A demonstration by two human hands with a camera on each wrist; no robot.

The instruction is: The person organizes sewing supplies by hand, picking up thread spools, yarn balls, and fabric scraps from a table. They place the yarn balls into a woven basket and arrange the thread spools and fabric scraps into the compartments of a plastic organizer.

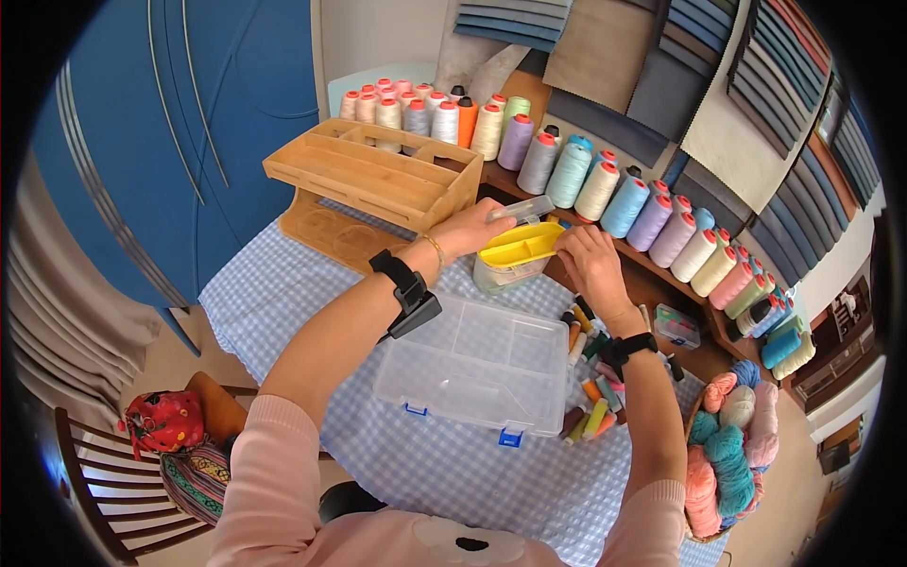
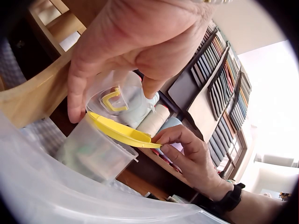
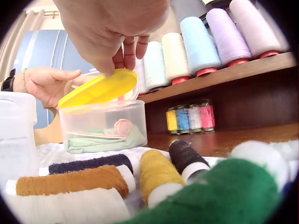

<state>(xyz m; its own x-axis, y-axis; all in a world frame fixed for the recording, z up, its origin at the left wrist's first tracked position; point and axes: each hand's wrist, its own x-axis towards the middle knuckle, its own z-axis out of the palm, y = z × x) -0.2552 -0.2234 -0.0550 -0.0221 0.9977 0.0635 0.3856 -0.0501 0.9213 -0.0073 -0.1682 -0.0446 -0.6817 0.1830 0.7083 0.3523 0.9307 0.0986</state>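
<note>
A clear plastic box [image 3: 103, 122] stands on the checked cloth, with pale green fabric and a pink roll inside. My right hand [image 1: 597, 269] pinches the edge of a yellow divided tray [image 1: 521, 248], which tilts at the box's top, its right end raised. My left hand [image 1: 463, 230] is at the back left of the box and holds its raised clear lid [image 2: 119, 93], which has a yellow clasp. In the left wrist view, the thumb and fingers lie on either side of that lid. Closer to me lies a clear compartment case [image 1: 477, 364] with blue latches.
Small thread spools [image 1: 593, 416] lie scattered right of the case. A wooden organizer [image 1: 378, 184] stands at back left. Large thread cones [image 1: 570, 175] line the shelf behind. A yarn basket [image 1: 727, 454] sits at right, and a small box [image 1: 676, 324] lies under the shelf.
</note>
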